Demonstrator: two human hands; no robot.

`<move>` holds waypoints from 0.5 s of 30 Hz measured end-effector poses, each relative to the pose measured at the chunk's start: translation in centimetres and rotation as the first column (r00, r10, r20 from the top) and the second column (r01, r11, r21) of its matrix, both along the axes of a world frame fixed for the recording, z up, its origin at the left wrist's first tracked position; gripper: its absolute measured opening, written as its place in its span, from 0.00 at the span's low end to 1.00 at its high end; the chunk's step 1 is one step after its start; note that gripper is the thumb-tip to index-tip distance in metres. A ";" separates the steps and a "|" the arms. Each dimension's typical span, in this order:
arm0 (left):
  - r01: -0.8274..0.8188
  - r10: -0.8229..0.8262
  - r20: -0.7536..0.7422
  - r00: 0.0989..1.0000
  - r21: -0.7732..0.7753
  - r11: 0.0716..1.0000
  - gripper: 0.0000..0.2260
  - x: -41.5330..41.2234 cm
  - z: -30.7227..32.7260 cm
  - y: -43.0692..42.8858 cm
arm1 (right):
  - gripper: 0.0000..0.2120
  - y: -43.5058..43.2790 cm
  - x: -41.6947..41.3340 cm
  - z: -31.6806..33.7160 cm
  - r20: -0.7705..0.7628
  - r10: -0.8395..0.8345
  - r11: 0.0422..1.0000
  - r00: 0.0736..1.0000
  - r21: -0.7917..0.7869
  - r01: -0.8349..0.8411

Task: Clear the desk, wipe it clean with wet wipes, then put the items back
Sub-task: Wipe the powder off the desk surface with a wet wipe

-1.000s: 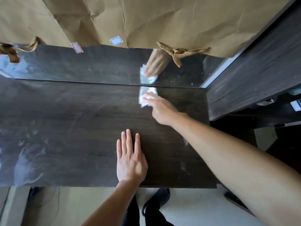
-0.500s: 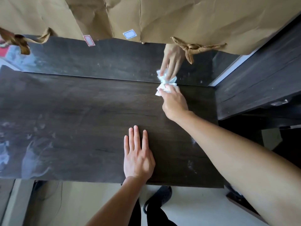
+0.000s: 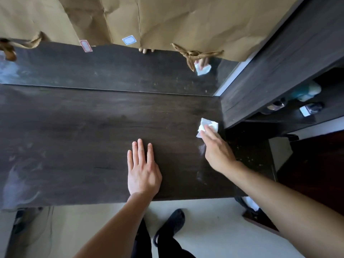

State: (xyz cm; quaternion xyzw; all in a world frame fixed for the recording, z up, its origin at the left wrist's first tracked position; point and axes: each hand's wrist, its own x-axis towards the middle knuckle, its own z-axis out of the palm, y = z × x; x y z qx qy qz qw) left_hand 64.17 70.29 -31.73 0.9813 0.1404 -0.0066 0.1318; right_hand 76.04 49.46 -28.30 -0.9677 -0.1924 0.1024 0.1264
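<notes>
1. Two bare hands are on the desk [image 3: 83, 127], both palm down.
2. Left hand [image 3: 143, 170]: it lies flat with straight fingers close together. It holds nothing and rests near the middle of the near edge.
3. Right hand [image 3: 217, 149]: it reaches to the right side of the desk, fingers stretched out and pressing down on the wet wipe [image 3: 209, 125]. No finger curls round it.
4. Wet wipe: white and crumpled, it lies on the desktop under the right fingertips. It is close to the right edge, just beside the dark side panel [image 3: 279, 62], and its far part shows beyond the fingers.
5. Desk: the top is dark wood grain, with pale, hazy smears [image 3: 22, 179] at the near left and a faint whitish streak near the right wrist.
6. Mirror [image 3: 111, 71]: it stands along the far edge and reflects the desktop, the wipe and some fingertips.
7. Brown paper [image 3: 186, 19]: it covers the upper mirror, creased, with a red-bordered label [image 3: 86, 46], a blue-bordered label [image 3: 129, 40] and twisted paper handles [image 3: 197, 54].
8. Shelf [image 3: 309, 108]: set in the unit at right, it holds a few small items too dim to name.
9. Pale floor [image 3: 204, 229] shows below the near edge, with a dark shoe [image 3: 173, 224] on it.
</notes>
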 end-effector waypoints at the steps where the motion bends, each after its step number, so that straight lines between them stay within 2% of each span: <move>1: -0.001 0.001 0.005 1.000 0.001 1.000 0.25 0.0 0.0 0.0 | 0.26 -0.4 -2.7 -0.3 0.007 0.078 0.997 0.997 0.002 -0.078; 3: -0.007 0.006 0.011 1.000 0.002 1.000 0.25 0.0 -0.1 -0.1 | 0.28 -2.0 -8.6 -0.2 -0.014 0.272 0.962 0.962 0.007 -0.272; 5: -0.011 0.011 0.009 1.000 0.006 1.000 0.25 0.0 -0.2 -0.2 | 0.31 -3.9 -10.2 0.4 -0.090 0.361 0.932 0.928 0.067 -0.356; 6: -0.011 0.011 0.010 1.000 0.011 1.000 0.25 -0.1 -0.2 -0.2 | 0.30 -4.2 -8.7 0.5 -0.093 0.331 0.942 0.939 0.088 -0.323; 8: -0.011 0.010 0.014 1.000 0.019 1.000 0.25 0.0 -0.3 -0.2 | 0.29 -3.7 -3.7 0.4 -0.080 0.130 0.989 0.988 0.076 -0.124; 10: -0.015 0.015 0.013 1.000 0.024 1.000 0.26 -0.1 -0.4 -0.2 | 0.28 -2.1 -0.1 0.3 -0.040 -0.074 0.997 0.996 0.021 0.075; 11: -0.016 0.015 0.012 1.000 0.029 0.999 0.26 -0.1 -0.4 -0.2 | 0.29 -1.0 -0.1 0.3 -0.035 -0.108 0.994 0.994 0.011 0.108; 12: -0.016 0.016 0.010 1.000 0.032 0.999 0.26 -0.1 -0.5 -0.2 | 0.29 -0.1 -1.5 0.0 -0.016 -0.062 0.998 0.998 0.027 0.063; 15: -0.004 0.004 0.023 1.000 0.006 1.000 0.25 -0.3 -0.3 0.2 | 0.33 -0.5 -9.4 -1.0 0.001 0.271 0.955 0.962 0.124 -0.269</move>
